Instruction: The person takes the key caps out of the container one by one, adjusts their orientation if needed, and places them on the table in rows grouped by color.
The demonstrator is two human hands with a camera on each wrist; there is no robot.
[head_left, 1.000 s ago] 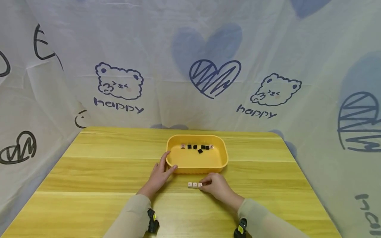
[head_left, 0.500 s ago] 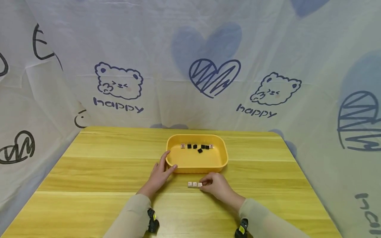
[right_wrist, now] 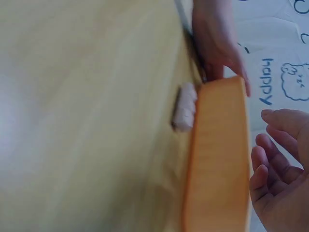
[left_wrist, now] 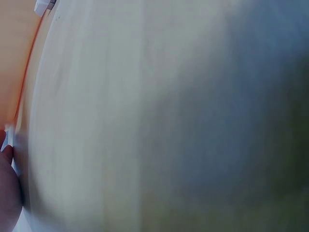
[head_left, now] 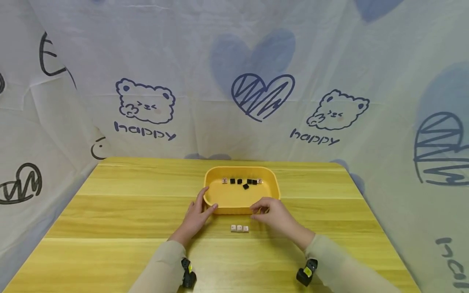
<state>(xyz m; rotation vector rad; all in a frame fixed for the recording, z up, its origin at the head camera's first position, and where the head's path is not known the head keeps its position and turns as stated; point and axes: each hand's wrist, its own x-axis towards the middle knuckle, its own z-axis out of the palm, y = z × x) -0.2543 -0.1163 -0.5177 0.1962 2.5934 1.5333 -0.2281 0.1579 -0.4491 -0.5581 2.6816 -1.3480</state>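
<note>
A yellow plastic tray (head_left: 231,199) sits on the table in the head view. My left hand (head_left: 194,217) rests at its front-left corner, with straight, spread thumb and index finger touching the rim. Three white keycaps (head_left: 239,228) stand side by side in front of the tray. My right hand (head_left: 275,213) is by the tray's front-right rim, fingers loosely bent; the right wrist view shows its thumb and fingertips apart with nothing between them. Inside the tray lie several black keycaps (head_left: 246,186) and, towards both ends, two pale square keycaps (head_left: 224,180).
The wood-grain table (head_left: 128,228) extends around the tray on every side. Behind it hangs a pale cloth (head_left: 205,122) printed with bears and hearts. Black wrist cameras (head_left: 307,272) are strapped to both sleeves.
My right hand has let go of the rightmost white keycap and moved up and right to the tray's front rim. The left hand has kept its place.
</note>
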